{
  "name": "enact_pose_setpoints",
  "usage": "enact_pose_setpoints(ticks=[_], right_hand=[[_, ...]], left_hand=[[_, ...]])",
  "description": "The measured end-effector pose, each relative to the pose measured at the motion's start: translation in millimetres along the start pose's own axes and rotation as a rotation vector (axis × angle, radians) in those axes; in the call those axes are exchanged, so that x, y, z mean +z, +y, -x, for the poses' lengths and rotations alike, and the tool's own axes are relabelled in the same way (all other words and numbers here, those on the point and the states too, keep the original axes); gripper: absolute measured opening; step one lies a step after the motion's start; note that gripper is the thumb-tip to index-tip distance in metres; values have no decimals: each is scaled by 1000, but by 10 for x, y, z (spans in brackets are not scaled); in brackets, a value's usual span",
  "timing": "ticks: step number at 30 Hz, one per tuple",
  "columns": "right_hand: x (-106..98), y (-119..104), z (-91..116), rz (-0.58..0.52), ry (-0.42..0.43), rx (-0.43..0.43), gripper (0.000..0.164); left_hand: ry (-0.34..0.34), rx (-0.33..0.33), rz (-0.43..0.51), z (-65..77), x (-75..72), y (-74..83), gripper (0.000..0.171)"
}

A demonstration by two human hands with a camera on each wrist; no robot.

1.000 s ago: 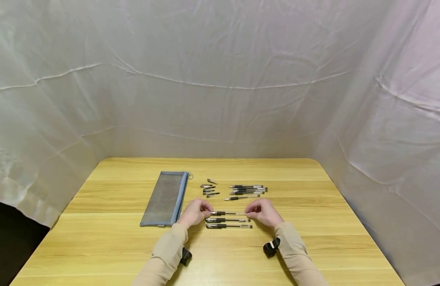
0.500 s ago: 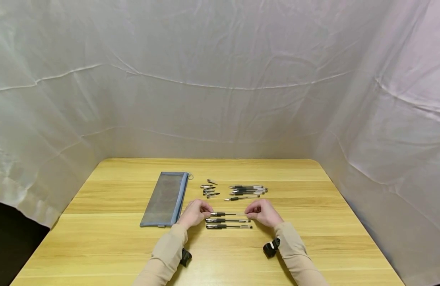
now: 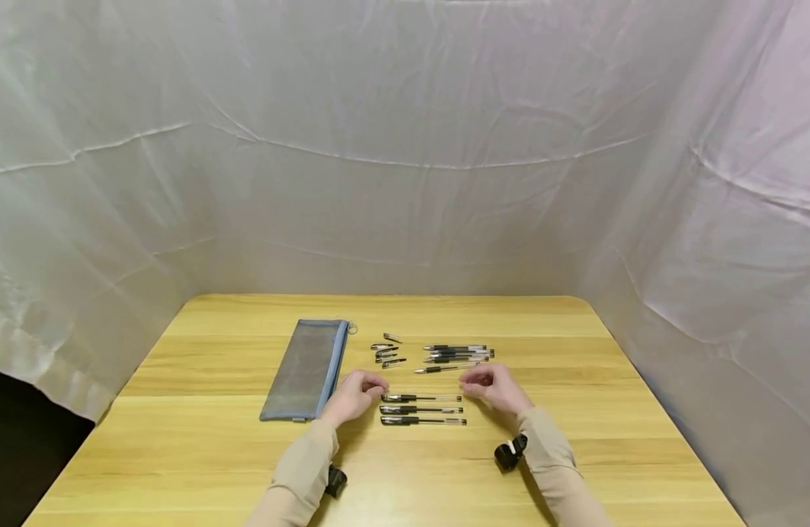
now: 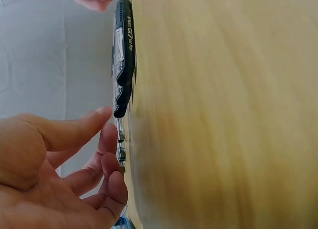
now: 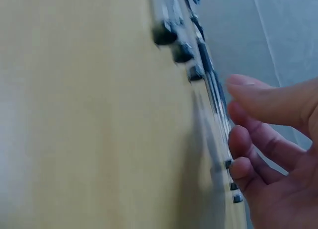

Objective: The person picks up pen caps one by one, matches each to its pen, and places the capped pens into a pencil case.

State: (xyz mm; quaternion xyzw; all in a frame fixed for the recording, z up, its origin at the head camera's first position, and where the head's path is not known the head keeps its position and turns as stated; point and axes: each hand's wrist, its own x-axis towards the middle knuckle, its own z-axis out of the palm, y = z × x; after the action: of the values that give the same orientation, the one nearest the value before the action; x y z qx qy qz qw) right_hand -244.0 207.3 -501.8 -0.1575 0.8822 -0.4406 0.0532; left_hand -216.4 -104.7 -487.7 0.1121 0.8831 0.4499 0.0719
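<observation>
Fingers of both hands are free: the left hand (image 3: 352, 399) and right hand (image 3: 500, 389) have let go of the farthest capped pen (image 3: 421, 398), whose ends they touched half a second ago. Its cap end now shows just beside the left fingertips, though contact there is hard to tell; the right hand has drawn outward from its other end. That pen lies in line with the middle pen (image 3: 421, 410) and nearest pen (image 3: 423, 421), so its capping and placing look finished, with more pens left to do.

Each hand is palm inward, thumb and fingers loosely bent and apart, holding nothing. Both forearms, in beige sleeves (image 3: 304, 461), reach forward and lean toward each other.

Beyond the right hand, toward the left, one uncapped pen (image 3: 434, 369) slants close to its fingers, with the other uncapped pens (image 3: 447, 359) grouped past it. Loose caps (image 3: 393, 362) lie beyond the left hand. Left of that hand, the mesh pouch (image 3: 302, 373) rests flat on the desk (image 3: 431, 476).
</observation>
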Motion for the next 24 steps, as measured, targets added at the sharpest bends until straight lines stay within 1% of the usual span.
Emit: enact_pose_setpoints(ticks=[4, 7, 10, 13, 18, 24], right_hand=[[-42, 9, -87, 0, 89, 25, 20], [-44, 20, -167, 13, 127, 35, 19], [-44, 23, -236, 34, 140, 40, 17], [-53, 19, -285, 60, 132, 47, 15], [-64, 11, -336, 100, 115, 72, 16], [-57, 13, -365, 114, 116, 94, 15]], left_hand=[[20, -7, 55, 37, -28, 0, 19], [26, 2, 77, 57, -31, 5, 19], [31, 11, 94, 64, -18, 4, 19], [38, 19, 103, 65, -3, -3, 19], [47, 18, 95, 61, 15, -7, 19], [53, 27, 68, 62, 14, -9, 18]])
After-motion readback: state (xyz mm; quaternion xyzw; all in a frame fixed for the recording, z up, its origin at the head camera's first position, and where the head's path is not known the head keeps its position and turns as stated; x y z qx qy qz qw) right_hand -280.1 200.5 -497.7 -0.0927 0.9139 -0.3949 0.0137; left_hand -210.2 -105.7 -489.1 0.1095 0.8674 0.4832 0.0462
